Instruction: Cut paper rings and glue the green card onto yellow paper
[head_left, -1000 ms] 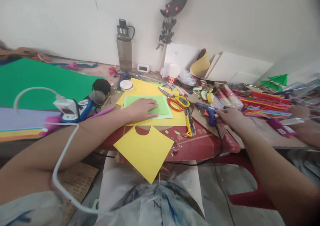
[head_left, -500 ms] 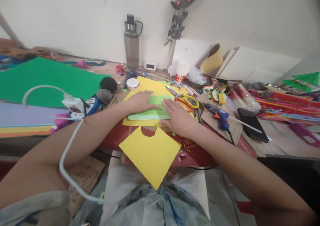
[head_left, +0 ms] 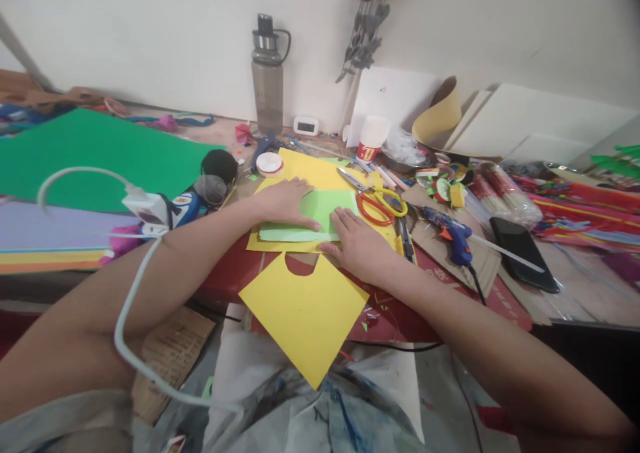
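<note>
A light green sheet of paper [head_left: 320, 206], apparently folded, lies on a larger yellow sheet [head_left: 295, 166]. My left hand [head_left: 286, 203] rests flat on its left part, thumb pointing right. On its right side, my right hand [head_left: 357, 239] presses down with fingers stretched, its thumb near the lower edge. Closer to me, a yellow square of paper [head_left: 305, 313] with a curved notch hangs past the table edge, one corner pointing down. Scissors with yellow and red handles [head_left: 383, 203] lie just right of the green paper. A box cutter [head_left: 406, 239] is beside them.
A blue glue gun [head_left: 453, 236] lies on cardboard at right, near a black phone [head_left: 523, 253]. Behind stand a water bottle [head_left: 267, 89] and a paper cup [head_left: 373, 139]. A white cable [head_left: 123, 319] crosses over my left arm. Large green paper [head_left: 100, 159] lies at left.
The view has shifted slightly. My right hand has slid a little down the green paper, and my left thumb sits lower. Both hands stay on the paper.
</note>
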### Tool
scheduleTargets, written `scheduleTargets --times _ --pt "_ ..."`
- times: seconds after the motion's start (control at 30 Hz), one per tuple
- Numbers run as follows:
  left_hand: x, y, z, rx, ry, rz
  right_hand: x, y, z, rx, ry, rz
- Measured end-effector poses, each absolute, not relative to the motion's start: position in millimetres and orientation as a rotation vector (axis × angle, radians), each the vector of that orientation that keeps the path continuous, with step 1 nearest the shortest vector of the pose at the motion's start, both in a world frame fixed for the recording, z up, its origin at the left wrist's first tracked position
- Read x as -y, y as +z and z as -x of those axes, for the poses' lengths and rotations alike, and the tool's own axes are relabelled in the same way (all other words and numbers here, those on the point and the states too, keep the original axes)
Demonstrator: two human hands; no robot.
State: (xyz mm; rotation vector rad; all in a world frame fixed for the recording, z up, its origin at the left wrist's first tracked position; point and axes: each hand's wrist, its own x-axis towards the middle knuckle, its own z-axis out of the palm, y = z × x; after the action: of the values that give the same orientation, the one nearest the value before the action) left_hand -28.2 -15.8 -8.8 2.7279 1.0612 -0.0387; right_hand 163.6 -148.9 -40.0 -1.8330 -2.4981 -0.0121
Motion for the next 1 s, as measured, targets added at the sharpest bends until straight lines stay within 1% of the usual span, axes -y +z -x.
scheduleTargets --times 0.2,0.37,0.53,0.7,1.0 --pt "-1.9 -10.6 24.2 -1.023 0.141 -2.702 149.1 -39.8 -167.3 2.480 0.014 1.757" --pt "-14.4 -25.5 20.7 -1.076 0.192 -2.765 148.2 -40.4 -167.6 2.505 -0.021 1.762" --pt "-15.3 -29.3 21.4 -1.075 0.244 -2.800 148.8 -45.1 -167.6 2.503 -0.072 1.740" --pt "-20.0 -27.7 9.4 -1.156 0.426 -2.665 148.2 -48.2 -172.3 2.467 -0.018 1.663" --pt "-30.4 -13.7 13.2 -1.270 0.419 -2.417 147.3 -41.0 -181.4 2.432 0.160 1.528"
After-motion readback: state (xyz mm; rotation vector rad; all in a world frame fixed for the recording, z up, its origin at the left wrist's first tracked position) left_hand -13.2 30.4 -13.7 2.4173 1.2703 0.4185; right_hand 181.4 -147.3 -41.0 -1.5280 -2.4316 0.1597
